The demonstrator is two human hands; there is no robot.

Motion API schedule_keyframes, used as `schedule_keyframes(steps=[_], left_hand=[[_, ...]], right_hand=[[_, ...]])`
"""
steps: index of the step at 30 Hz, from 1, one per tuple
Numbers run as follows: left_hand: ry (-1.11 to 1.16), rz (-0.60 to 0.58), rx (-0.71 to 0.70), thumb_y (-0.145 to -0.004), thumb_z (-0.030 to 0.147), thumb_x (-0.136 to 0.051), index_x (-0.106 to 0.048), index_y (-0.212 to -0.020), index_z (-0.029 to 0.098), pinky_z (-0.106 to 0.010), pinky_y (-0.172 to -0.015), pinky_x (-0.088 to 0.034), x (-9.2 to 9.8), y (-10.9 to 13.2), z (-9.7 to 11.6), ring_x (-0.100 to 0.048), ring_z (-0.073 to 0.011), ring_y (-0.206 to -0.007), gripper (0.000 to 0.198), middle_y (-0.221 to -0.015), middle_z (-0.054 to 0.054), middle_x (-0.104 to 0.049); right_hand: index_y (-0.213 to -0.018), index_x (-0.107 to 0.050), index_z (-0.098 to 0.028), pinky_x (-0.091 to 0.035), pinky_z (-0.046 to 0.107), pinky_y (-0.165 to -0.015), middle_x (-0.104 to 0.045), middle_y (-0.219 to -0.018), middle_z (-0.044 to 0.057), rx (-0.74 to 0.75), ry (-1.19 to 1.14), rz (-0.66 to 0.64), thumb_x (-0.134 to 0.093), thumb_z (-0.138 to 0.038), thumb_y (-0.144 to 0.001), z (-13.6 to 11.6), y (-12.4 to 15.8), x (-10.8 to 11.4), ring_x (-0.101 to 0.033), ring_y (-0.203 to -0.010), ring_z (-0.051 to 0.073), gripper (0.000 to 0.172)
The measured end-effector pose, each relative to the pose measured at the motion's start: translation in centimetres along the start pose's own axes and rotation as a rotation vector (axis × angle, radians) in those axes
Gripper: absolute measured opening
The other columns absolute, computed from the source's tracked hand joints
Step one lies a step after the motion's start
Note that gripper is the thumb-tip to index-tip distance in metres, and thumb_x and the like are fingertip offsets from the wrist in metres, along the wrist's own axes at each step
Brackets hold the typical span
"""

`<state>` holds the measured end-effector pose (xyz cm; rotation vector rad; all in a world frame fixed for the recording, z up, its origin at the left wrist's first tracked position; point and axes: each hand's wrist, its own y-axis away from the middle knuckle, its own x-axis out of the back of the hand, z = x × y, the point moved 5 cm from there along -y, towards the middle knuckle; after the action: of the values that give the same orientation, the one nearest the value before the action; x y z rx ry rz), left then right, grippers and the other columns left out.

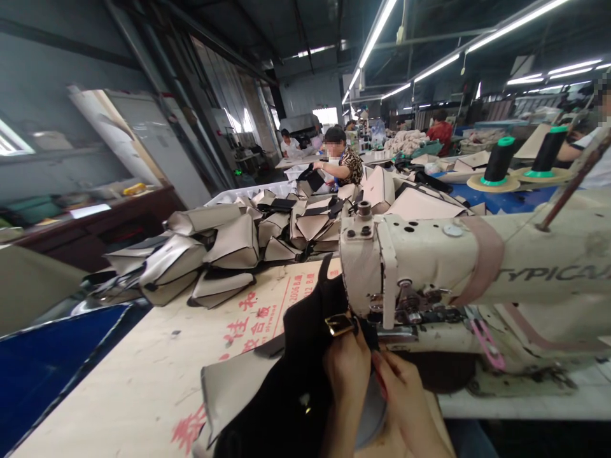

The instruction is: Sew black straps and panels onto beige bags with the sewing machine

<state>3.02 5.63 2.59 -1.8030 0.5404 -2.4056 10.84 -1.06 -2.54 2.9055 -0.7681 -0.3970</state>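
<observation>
Bag (291, 388) over table (128, 369), edge at machine (424, 254). Your left hand (351, 362) grasps bag beside buckle (329, 327); your right hand (403, 385) pinches edge. Likely light, semi-stiff, slick-faced: grip near edge, clear of buckle.

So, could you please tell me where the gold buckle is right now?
In the head view, the gold buckle sits below and right of centre, against the black material, just above the left grip and left of the sewing machine's head.
</observation>
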Motion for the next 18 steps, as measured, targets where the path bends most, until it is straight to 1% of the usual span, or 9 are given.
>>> schedule_keyframes(steps=[3, 5, 7, 10, 14, 16, 17, 18], left_hand=[[0.02, -0.012, 0.019, -0.084, 0.016, -0.042, -0.066, -0.069, 0.012, -0.021, -0.052, -0.042, -0.2, -0.5, -0.1, -0.063, -0.0159, -0.059, 0.028, -0.059, -0.008, -0.064], [0.033, -0.03, 0.027, -0.083, 0.013, -0.043, -0.066, -0.074, 0.012, -0.02, -0.054, -0.042, -0.3, -1.0, -0.1, -0.064, -0.0154, -0.062, 0.025, -0.063, -0.007, -0.066], [0.05, -0.061, 0.034, -0.082, 0.011, -0.044, -0.066, -0.077, 0.013, -0.02, -0.055, -0.043, -0.4, -1.5, -0.1, -0.065, -0.0154, -0.066, 0.023, -0.069, -0.007, -0.068], [0.064, -0.099, 0.04, -0.082, 0.009, -0.044, -0.065, -0.073, 0.014, -0.02, -0.058, -0.043, -0.5, -2.2, 0.0, -0.066, -0.0162, -0.071, 0.023, -0.073, -0.007, -0.07], [0.065, -0.117, 0.04, -0.08, 0.009, -0.044, -0.064, -0.066, 0.014, -0.021, -0.058, -0.043, -0.6, -2.9, 0.1, -0.066, -0.0164, -0.072, 0.026, -0.071, -0.007, -0.069], [0.068, -0.119, 0.043, -0.08, 0.009, -0.045, -0.065, -0.066, 0.014, -0.021, -0.058, -0.043, -0.8, -3.1, 0.1, -0.066, -0.0164, -0.07, 0.025, -0.069, -0.007, -0.069], [0.07, -0.118, 0.046, -0.08, 0.009, -0.045, -0.065, -0.066, 0.014, -0.02, -0.058, -0.043, -0.8, -3.2, 0.1, -0.066, -0.0165, -0.07, 0.025, -0.068, -0.007, -0.069], [0.073, -0.115, 0.049, -0.079, 0.009, -0.045, -0.065, -0.065, 0.014, -0.02, -0.058, -0.044, -0.9, -3.2, 0.1, -0.066, -0.0166, -0.069, 0.024, -0.067, -0.007, -0.068]], right_hand=[[-0.054, -0.054, -0.017, -0.024, 0.02, -0.038, -0.039, -0.043, -0.005, -0.031, -0.048, 0.065, -0.062, -0.054, -0.069, 0.5, -0.6, -0.3, -0.033, -0.04, 0.009, 0.04], [-0.054, -0.051, -0.017, -0.021, 0.02, -0.036, -0.034, -0.04, -0.007, -0.06, -0.082, 0.098, -0.059, -0.055, -0.07, 0.7, -0.7, -0.2, -0.027, -0.037, 0.008, 0.042], [-0.053, -0.049, -0.018, -0.019, 0.021, -0.034, -0.032, -0.039, -0.007, -0.085, -0.108, 0.113, -0.059, -0.056, -0.07, 0.8, -0.8, -0.3, -0.025, -0.035, 0.007, 0.043], [-0.052, -0.047, -0.019, -0.021, 0.021, -0.033, -0.033, -0.038, -0.007, -0.108, -0.125, 0.11, -0.06, -0.059, -0.068, 0.7, -1.3, -1.0, -0.026, -0.033, 0.007, 0.045], [-0.05, -0.045, -0.018, -0.023, 0.022, -0.033, -0.036, -0.037, -0.006, -0.104, -0.106, 0.077, -0.059, -0.062, -0.068, 0.3, -1.8, -1.7, -0.03, -0.033, 0.008, 0.049], [-0.052, -0.05, -0.017, -0.023, 0.022, -0.033, -0.039, -0.039, -0.005, -0.097, -0.087, 0.052, -0.06, -0.062, -0.068, 0.1, -1.6, -0.7, -0.033, -0.033, 0.009, 0.049], [-0.057, -0.055, -0.016, -0.025, 0.022, -0.034, -0.043, -0.041, -0.004, -0.082, -0.054, 0.05, -0.059, -0.062, -0.07, -0.1, -1.4, 0.5, -0.036, -0.035, 0.01, 0.048], [-0.064, -0.06, -0.016, -0.029, 0.022, -0.036, -0.047, -0.045, -0.003, -0.053, 0.001, 0.061, -0.058, -0.062, -0.071, -0.3, -1.0, 2.3, -0.04, -0.038, 0.011, 0.047]])
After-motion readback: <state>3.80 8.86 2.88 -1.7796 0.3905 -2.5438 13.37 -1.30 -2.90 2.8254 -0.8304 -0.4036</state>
